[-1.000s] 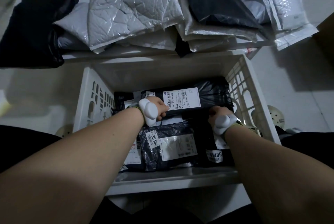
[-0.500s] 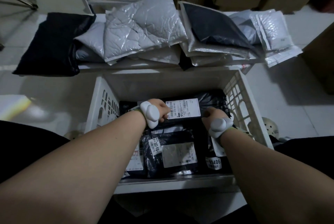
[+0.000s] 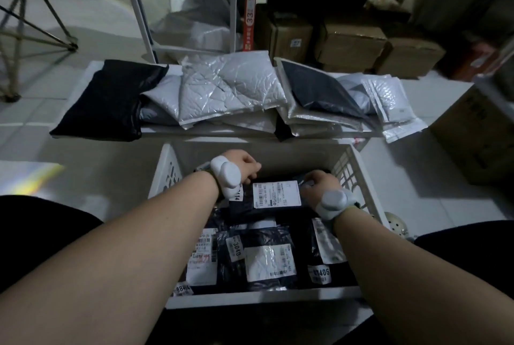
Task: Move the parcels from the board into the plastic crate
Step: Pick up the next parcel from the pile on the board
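A black parcel with a white shipping label lies on top of the other dark parcels inside the white plastic crate, toward the crate's far wall. The left hand sits at the parcel's far left corner with its fingers curled down over the edge, apparently gripping it. The right hand is at the parcel's right edge, beside the label, fingers bent onto the wrapping in what looks like a pinch. Each wrist carries a white band-mounted device. Nearer the crate's front wall lie more labelled black parcels, packed side by side. Just beyond the crate's far wall runs the board, still loaded: a black bag at its left end, silver-grey padded mailers in the middle, a dark parcel in clear wrap and white bubble mailers to the right. Brown cardboard boxes stand behind the board.
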A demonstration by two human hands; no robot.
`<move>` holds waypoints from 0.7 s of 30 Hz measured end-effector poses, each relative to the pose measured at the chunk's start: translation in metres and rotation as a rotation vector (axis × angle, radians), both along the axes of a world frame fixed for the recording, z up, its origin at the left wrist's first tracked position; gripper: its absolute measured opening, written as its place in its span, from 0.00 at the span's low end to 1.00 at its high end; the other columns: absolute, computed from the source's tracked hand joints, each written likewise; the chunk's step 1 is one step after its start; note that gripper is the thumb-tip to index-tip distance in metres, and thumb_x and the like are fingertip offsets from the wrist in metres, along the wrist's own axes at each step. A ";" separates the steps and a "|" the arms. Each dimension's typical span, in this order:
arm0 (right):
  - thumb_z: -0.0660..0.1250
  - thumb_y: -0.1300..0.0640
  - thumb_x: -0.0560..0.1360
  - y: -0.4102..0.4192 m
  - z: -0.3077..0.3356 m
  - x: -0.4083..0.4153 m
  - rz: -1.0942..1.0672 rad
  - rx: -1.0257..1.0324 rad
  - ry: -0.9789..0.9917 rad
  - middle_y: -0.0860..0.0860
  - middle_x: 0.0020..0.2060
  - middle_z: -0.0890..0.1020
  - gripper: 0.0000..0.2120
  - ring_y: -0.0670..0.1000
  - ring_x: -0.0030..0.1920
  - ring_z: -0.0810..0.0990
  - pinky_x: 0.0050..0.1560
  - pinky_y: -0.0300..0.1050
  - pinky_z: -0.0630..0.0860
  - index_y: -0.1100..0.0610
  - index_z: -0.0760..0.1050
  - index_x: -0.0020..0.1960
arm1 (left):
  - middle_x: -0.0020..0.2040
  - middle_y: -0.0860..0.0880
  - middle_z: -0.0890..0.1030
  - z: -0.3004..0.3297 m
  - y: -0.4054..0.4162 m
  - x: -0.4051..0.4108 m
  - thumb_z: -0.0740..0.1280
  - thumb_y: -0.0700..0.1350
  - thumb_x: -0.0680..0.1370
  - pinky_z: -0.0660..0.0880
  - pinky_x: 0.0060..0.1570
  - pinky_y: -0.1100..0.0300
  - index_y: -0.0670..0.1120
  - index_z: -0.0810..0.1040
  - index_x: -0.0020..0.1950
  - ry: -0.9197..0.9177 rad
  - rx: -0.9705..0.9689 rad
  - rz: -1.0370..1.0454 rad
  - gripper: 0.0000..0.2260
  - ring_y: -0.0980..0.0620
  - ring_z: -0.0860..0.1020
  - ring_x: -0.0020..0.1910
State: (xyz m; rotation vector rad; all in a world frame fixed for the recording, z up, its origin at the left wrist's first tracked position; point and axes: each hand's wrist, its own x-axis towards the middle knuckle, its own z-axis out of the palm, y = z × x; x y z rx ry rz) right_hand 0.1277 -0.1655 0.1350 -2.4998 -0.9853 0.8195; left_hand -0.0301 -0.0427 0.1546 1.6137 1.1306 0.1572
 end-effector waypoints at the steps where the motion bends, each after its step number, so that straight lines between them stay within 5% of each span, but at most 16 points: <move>1: 0.63 0.56 0.76 0.001 0.011 0.004 0.002 0.017 -0.019 0.56 0.59 0.79 0.17 0.58 0.56 0.78 0.47 0.42 0.71 0.56 0.74 0.64 | 0.36 0.48 0.78 0.007 0.003 0.001 0.63 0.42 0.79 0.74 0.34 0.63 0.45 0.74 0.40 -0.023 0.008 0.007 0.08 0.53 0.73 0.30; 4: 0.63 0.56 0.76 0.014 0.042 0.016 -0.027 0.057 -0.053 0.54 0.61 0.78 0.18 0.57 0.60 0.77 0.54 0.41 0.71 0.55 0.74 0.66 | 0.35 0.48 0.76 0.033 0.012 0.001 0.62 0.41 0.80 0.66 0.19 0.72 0.43 0.73 0.40 -0.064 0.065 0.005 0.08 0.54 0.71 0.29; 6: 0.63 0.57 0.76 0.025 0.062 0.023 -0.052 0.095 -0.044 0.55 0.61 0.78 0.17 0.57 0.61 0.76 0.60 0.44 0.72 0.54 0.75 0.65 | 0.36 0.47 0.75 0.048 0.018 0.002 0.62 0.40 0.80 0.64 0.17 0.73 0.40 0.73 0.46 -0.106 0.087 0.007 0.05 0.53 0.71 0.29; 9: 0.67 0.53 0.74 0.041 0.087 0.025 -0.066 0.167 -0.063 0.54 0.59 0.80 0.17 0.58 0.60 0.77 0.63 0.52 0.72 0.52 0.76 0.62 | 0.38 0.45 0.76 0.070 0.032 0.002 0.62 0.40 0.80 0.65 0.17 0.73 0.40 0.74 0.48 -0.137 0.146 0.015 0.04 0.53 0.70 0.29; 13: 0.64 0.55 0.76 0.066 0.111 0.022 -0.016 0.218 -0.121 0.54 0.61 0.78 0.17 0.56 0.62 0.75 0.61 0.44 0.70 0.54 0.74 0.65 | 0.37 0.46 0.77 0.089 0.057 -0.003 0.63 0.41 0.79 0.67 0.19 0.72 0.44 0.73 0.38 -0.102 0.227 0.012 0.10 0.54 0.72 0.30; 18: 0.64 0.55 0.75 0.101 0.121 0.003 0.032 0.249 -0.153 0.52 0.58 0.80 0.16 0.54 0.57 0.77 0.50 0.40 0.69 0.53 0.75 0.62 | 0.36 0.47 0.77 0.099 0.092 -0.023 0.63 0.42 0.79 0.67 0.22 0.69 0.44 0.74 0.39 -0.052 0.307 0.055 0.09 0.51 0.73 0.31; 21: 0.62 0.58 0.75 0.120 0.125 -0.008 0.048 0.217 -0.164 0.52 0.61 0.77 0.18 0.54 0.59 0.77 0.54 0.42 0.71 0.52 0.73 0.64 | 0.36 0.45 0.76 0.091 0.113 -0.039 0.63 0.41 0.79 0.66 0.28 0.64 0.44 0.73 0.38 -0.013 0.292 0.131 0.10 0.50 0.71 0.31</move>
